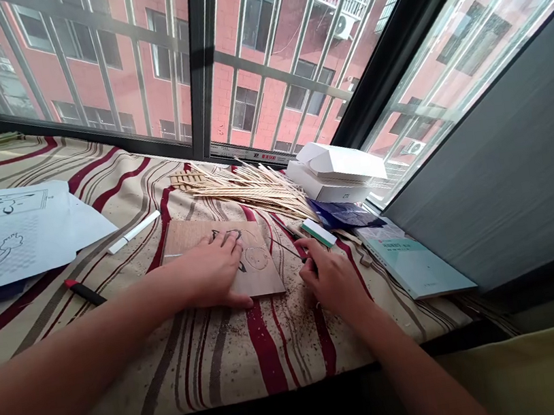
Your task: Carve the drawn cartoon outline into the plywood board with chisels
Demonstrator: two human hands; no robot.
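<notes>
My left hand (214,271) lies flat on a thin wooden board (260,272) with a dark line drawing on it, fingers stretched out and pressing it onto the striped cloth (216,360). My right hand (331,279) rests just right of the board, fingers curled around a thin dark tool (290,248) whose tip points toward the drawing. A small green and white block (318,232) lies just beyond my right hand. Fine wood dust is scattered on the cloth around the board.
A pile of thin wooden sticks (248,187) lies behind the board. White boxes (336,170), a dark blue packet (342,213) and a teal book (413,260) sit at the right. Printed drawing sheets (7,235), a white pen (133,232) and a red and black pen (85,291) lie left. Barred windows (194,61) stand behind.
</notes>
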